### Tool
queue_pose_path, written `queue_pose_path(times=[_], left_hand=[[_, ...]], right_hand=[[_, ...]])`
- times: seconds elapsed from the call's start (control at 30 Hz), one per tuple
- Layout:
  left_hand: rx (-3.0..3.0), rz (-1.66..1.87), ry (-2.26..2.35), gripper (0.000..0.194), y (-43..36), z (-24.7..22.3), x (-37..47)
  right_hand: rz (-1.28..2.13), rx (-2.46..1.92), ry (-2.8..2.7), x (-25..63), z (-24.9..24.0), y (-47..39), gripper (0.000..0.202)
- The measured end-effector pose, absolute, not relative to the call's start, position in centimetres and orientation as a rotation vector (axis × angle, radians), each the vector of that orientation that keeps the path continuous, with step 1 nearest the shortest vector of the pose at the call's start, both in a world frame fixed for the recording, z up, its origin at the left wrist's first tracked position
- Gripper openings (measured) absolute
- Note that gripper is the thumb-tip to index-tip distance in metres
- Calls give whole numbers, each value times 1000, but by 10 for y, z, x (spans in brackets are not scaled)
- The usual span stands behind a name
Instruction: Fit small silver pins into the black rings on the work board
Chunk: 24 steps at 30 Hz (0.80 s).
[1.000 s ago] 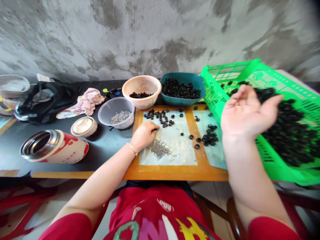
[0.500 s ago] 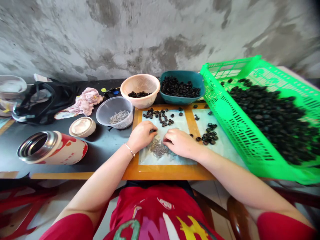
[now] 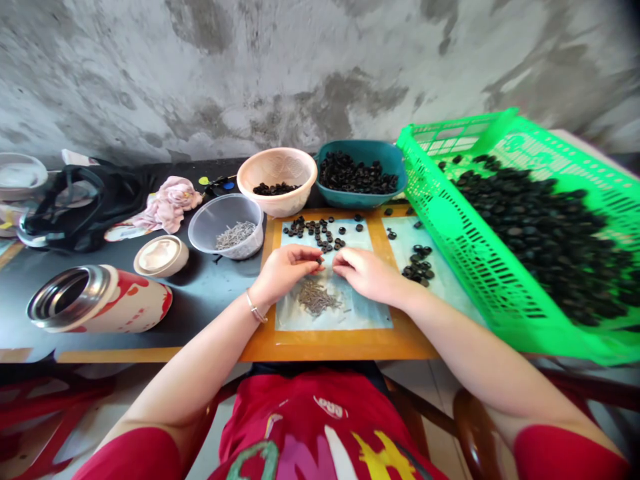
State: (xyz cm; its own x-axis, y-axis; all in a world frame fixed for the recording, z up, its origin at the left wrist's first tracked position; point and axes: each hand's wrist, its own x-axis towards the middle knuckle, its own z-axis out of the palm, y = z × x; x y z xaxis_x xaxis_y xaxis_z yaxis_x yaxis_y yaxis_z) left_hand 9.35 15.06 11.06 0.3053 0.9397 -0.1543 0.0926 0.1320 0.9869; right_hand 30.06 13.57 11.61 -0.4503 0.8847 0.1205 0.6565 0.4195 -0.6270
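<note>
My left hand (image 3: 287, 272) is closed in a pinch on a small black round piece (image 3: 321, 261), little of which shows between the fingertips. Facing it across a narrow gap, my right hand (image 3: 370, 275) has thumb and forefinger pressed together; anything in that pinch is too small to make out. Just below both hands lies a loose pile of thin metal pins (image 3: 316, 298) on the pale blue sheet (image 3: 295, 321). Beyond my fingertips several black round pieces (image 3: 323, 235) are scattered, and a further cluster of black pieces (image 3: 419, 267) sits right of my right hand.
A clear bowl of pins (image 3: 200, 230), a peach bowl (image 3: 250, 170) and a teal bowl (image 3: 360, 197) holding black pieces line the back. A large green basket (image 3: 450, 233) heaped with black pieces stands right. At left are an open flask (image 3: 125, 300), its cup (image 3: 161, 256) and a pink cloth (image 3: 173, 203).
My right hand has lifted off the pin pile and moved slightly up. My left fingers have stretched to the right, and the black piece now shows at their tips.
</note>
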Motion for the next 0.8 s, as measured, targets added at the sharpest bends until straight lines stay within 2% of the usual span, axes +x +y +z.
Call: queue_pose_path(times=[0.2, 0.4, 0.57, 0.8], left_hand=[[1165, 821, 999, 26, 143, 117, 96], [1209, 817, 1032, 28, 143, 115, 97], [1529, 832, 1178, 21, 141, 112, 98], [1343, 824, 1143, 24, 139, 117, 96]], right_hand=[[1022, -1260, -1928, 296, 119, 133, 8], [967, -1220, -1908, 294, 116, 133, 5], [920, -1200, -1930, 296, 118, 132, 19], [848, -1142, -1934, 295, 113, 128, 9]])
